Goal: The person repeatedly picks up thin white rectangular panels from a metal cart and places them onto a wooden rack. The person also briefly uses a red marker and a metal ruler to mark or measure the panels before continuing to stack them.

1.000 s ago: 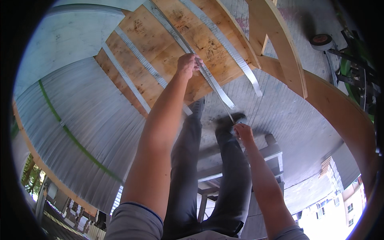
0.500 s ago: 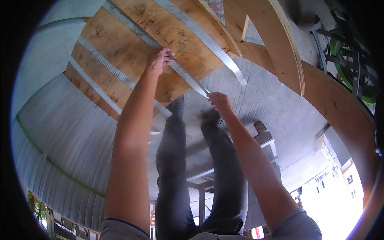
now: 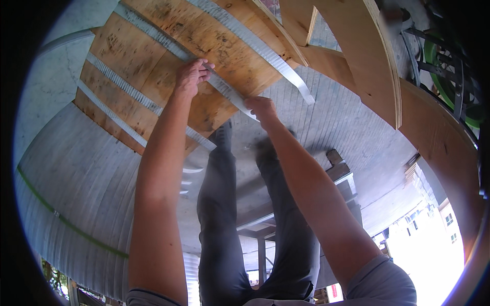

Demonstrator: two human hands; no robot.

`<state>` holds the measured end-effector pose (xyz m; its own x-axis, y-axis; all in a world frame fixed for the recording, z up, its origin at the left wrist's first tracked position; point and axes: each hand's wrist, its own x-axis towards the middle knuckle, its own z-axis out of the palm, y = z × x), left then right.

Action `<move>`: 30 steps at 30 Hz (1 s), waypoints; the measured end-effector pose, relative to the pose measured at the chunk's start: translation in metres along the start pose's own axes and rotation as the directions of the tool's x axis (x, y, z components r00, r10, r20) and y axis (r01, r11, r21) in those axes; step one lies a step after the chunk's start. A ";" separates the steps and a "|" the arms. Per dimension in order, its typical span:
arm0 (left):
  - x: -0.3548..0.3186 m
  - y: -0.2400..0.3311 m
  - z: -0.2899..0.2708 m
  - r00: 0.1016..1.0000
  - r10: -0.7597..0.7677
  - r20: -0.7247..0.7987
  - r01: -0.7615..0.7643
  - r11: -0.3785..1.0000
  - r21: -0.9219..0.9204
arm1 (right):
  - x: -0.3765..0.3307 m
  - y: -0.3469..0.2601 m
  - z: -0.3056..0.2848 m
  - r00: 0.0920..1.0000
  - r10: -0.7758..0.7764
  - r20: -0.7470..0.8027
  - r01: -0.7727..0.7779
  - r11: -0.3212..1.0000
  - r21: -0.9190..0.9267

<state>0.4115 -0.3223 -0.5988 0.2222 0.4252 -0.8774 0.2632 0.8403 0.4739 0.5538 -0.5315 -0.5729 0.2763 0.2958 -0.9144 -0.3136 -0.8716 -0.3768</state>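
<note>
A plywood board (image 3: pixel 168 86) lies at the upper left with several silvery-white ribbed strips across it. My left hand (image 3: pixel 193 76) is closed on one silvery strip (image 3: pixel 224 89) near the board's middle, its fingers bent over the strip's edge. Beyond the board's near edge, my right hand (image 3: pixel 261 108) pinches the same strip close to its end. A short piece of that end shows just past the right fingers. To the right, another silvery strip (image 3: pixel 286 71) runs over the board and its loose end hangs past the edge.
A curved plywood frame (image 3: pixel 367 56) with cut-outs stands on the right. Behind it is a dark metal machine with a green wheel (image 3: pixel 445 76). A metal-edged stand (image 3: pixel 344 178) is beside my right leg. Ribbed grey sheeting (image 3: pixel 81 173) with a green band fills the left.
My right hand has slid up and left along the strip, closer to my left hand. My left hand keeps about the same place on the strip; the whole view has shifted slightly.
</note>
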 end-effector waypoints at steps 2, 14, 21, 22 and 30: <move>0.000 0.000 0.001 1.000 -0.004 -0.014 0.003 1.000 -0.015 | -0.002 -0.001 -0.005 0.998 0.005 0.063 -0.010 0.997 0.078; -0.003 -0.001 0.003 0.999 0.029 -0.013 -0.029 1.000 0.009 | 0.000 0.004 -0.010 0.984 -0.112 0.142 0.100 0.991 0.089; -0.023 0.006 0.006 1.000 -0.005 -0.022 0.004 0.999 -0.050 | -0.024 -0.008 -0.015 0.995 -0.061 0.084 0.053 0.993 0.101; -0.033 0.008 0.006 1.000 -0.012 0.001 0.012 0.999 -0.052 | -0.034 -0.011 -0.016 0.996 -0.039 0.076 0.032 0.995 0.095; -0.158 0.046 0.022 0.997 0.050 0.066 -0.039 0.986 -0.160 | -0.149 -0.041 -0.062 0.979 0.002 0.205 -0.009 0.999 0.035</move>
<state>0.4094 -0.3578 -0.4368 0.2967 0.4438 -0.8456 0.1010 0.8659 0.4899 0.5815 -0.5637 -0.4115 0.0841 0.3680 -0.9260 -0.3476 -0.8601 -0.3734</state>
